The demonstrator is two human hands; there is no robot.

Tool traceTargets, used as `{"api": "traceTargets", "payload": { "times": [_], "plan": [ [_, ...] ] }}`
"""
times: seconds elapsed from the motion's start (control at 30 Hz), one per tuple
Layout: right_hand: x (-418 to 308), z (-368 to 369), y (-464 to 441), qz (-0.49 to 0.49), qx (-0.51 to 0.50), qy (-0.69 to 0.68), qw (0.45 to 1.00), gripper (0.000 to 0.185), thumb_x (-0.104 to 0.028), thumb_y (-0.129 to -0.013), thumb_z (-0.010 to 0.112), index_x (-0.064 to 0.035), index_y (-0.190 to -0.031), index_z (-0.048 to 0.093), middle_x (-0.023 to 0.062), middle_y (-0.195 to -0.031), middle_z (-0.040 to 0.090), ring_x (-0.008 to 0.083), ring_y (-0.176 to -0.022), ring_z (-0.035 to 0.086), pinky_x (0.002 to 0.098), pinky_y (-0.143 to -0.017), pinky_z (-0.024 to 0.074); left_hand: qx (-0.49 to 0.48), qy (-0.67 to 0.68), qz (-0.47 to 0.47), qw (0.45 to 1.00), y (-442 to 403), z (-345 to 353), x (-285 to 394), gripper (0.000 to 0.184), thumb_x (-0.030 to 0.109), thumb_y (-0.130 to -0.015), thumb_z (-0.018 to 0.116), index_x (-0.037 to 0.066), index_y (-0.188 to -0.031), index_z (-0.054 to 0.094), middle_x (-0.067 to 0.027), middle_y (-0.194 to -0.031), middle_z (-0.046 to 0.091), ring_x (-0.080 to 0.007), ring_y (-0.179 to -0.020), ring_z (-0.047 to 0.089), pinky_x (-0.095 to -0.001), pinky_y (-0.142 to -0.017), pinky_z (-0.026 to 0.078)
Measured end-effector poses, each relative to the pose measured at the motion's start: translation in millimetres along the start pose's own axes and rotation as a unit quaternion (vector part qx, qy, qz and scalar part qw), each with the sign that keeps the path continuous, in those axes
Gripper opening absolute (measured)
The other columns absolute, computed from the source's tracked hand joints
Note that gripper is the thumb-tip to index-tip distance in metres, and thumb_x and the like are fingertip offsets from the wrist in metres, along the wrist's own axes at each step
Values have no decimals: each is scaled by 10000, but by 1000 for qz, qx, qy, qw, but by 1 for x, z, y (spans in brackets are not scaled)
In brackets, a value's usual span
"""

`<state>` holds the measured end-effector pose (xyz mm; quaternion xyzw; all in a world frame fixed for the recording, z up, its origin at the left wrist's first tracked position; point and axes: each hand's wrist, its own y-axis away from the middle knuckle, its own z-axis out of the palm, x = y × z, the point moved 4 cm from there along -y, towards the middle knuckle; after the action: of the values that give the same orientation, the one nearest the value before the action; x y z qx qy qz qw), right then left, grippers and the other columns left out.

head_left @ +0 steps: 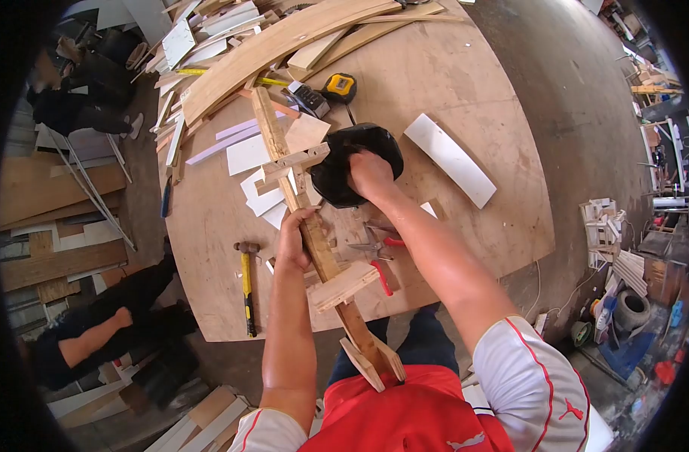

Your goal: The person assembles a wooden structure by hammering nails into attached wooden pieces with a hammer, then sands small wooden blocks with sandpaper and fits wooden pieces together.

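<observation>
Head view: left hand (291, 238) closed around a wooden beam (321, 247), which slants from the far part of the table (502, 226) to the person's red shirt (404, 418). Right hand (372, 175) inside a black bowl (331, 192), right of the beam; fingertips hidden, grip cannot be told. Hammer (246, 290) lies left of the beam; white board (451, 160) right of the bowl; tape measure (340, 87) beyond the bowl.
</observation>
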<state>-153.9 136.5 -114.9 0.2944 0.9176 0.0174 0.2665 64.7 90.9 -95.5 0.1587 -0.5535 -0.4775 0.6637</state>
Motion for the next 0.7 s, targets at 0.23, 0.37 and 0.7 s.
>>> {"api": "traceTargets", "payload": {
  "times": [0.23, 0.37, 0.7],
  "plan": [
    [8, -1, -10, 24, -45, 23, 998, 266, -199, -830, 671, -17, -1008, 749, 232, -1070, 735, 376, -1033, 717, 500, -893, 576, -16, 10, -7, 1000, -5, -3, -1, 244, 242, -889, 644, 47, -1021, 577, -93, -813, 622, -256, -666, 642, -388, -603, 554],
    [28, -9, -14, 87, -46, -45, 994, 305, -180, -868, 624, -2, -1100, 714, 250, -1101, 722, 402, -1074, 692, 504, -939, 546, -9, 3, -4, 1000, 0, 2, 2, 250, 265, -894, 640, 51, -1010, 580, -99, -816, 635, -256, -659, 647, -381, -589, 552],
    [58, -1, -31, 67, -62, -148, 985, 410, -187, -926, 599, 19, -1274, 665, 271, -1222, 681, 405, -1183, 644, 471, -1033, 491, -10, 4, -7, 1000, -1, 2, 1, 250, 276, -899, 628, 56, -1007, 581, -96, -822, 629, -250, -674, 637, -378, -575, 531]
  ]
}}
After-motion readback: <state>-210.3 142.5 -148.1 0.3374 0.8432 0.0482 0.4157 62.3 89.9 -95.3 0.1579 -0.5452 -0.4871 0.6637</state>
